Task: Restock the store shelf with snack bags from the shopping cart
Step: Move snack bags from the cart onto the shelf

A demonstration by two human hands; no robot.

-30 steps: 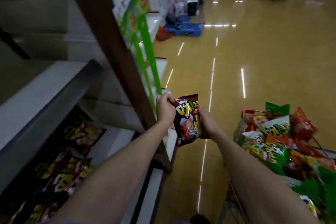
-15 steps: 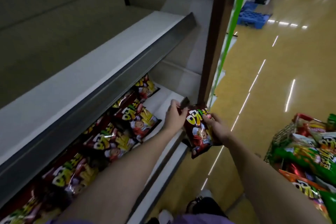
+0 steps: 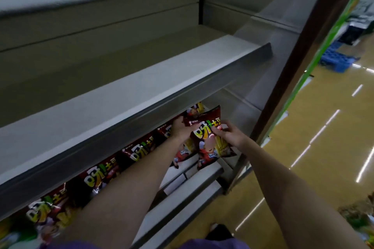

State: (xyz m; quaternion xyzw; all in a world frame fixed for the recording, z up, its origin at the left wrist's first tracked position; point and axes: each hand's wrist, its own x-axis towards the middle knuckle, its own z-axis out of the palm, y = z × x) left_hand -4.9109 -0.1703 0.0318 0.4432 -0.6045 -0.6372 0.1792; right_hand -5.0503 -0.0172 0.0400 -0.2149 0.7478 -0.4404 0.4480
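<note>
From the head view, both hands are on 1 dark red snack bag (image 3: 210, 137) at the right end of the lower shelf (image 3: 194, 176). The left hand (image 3: 183, 129) has its fingers curled over the bag's upper left edge, and the right hand (image 3: 228, 134) pinches its right side, thumb across the printed front. The bag stands nearly upright, its bottom at the shelf's front lip, just beside the row of matching bags (image 3: 113, 166) that runs leftward under the bare upper shelf (image 3: 141, 91).

To seat it well, I'd judge the bag should go in under the upper shelf's edge, back flush with its neighbour, label facing out, with the left hand keeping the row from toppling before either hand lets go.

Against the frame 0.5 s ago, the bag has travelled from the aisle in front of the shelf post to inside the shelf opening, and the cart has nearly left view at the lower right.
</note>
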